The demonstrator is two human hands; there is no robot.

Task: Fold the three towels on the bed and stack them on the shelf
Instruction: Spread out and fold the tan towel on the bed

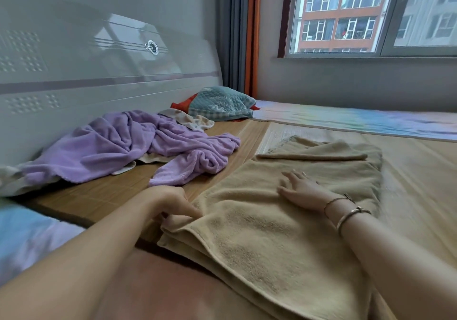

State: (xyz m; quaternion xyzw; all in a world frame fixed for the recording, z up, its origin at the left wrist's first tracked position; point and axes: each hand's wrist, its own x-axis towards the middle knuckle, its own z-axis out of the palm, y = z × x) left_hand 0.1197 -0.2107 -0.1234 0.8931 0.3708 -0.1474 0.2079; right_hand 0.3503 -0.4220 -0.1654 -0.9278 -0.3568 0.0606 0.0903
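Observation:
A tan towel (272, 225) lies spread on the bed in front of me, doubled over with a loose fold at its far end. My left hand (173, 205) pinches its left edge near the corner. My right hand (300, 187) rests flat on top of it with fingers straight. A crumpled purple towel (128, 144) lies to the left by the headboard. Under and behind it shows part of a cream towel (195, 121). No shelf is in view.
The bed is covered by a bamboo mat (420, 171). A teal pillow (220, 104) over a red cloth lies at the far corner. A glossy white headboard (99, 72) runs along the left. A window (371, 15) and curtains (237, 30) stand behind the bed.

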